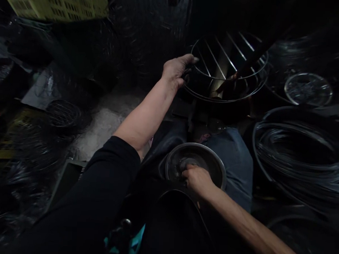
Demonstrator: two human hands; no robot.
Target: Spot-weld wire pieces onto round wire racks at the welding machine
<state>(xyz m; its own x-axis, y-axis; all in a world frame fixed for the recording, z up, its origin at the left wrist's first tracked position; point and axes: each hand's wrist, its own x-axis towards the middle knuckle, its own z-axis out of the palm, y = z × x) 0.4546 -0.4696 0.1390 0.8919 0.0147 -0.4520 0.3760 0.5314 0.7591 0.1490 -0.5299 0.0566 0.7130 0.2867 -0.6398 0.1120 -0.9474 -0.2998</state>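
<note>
My left hand [175, 71] reaches forward, its fingers closed on the left edge of a round wire rack [223, 100]. The rack has two hoops, one above the other, with several straight bars across the top. A dark, rusty-looking rod [244, 66] slants across it, and a pale bar [217, 86] shows through the wires. On my lap rests a shallow metal bowl [217, 162]. My right hand [198, 178] dips into it with fingers bent together; whatever lies between the fingertips is too dark to name.
A large coil of wire [271, 145] lies to the right, with a round clear dish-like thing [308, 89] behind it. At the far left stands a yellow crate [59, 4]. Bundles of wire [63, 112] and a yellow basket [7, 141] crowd the left side.
</note>
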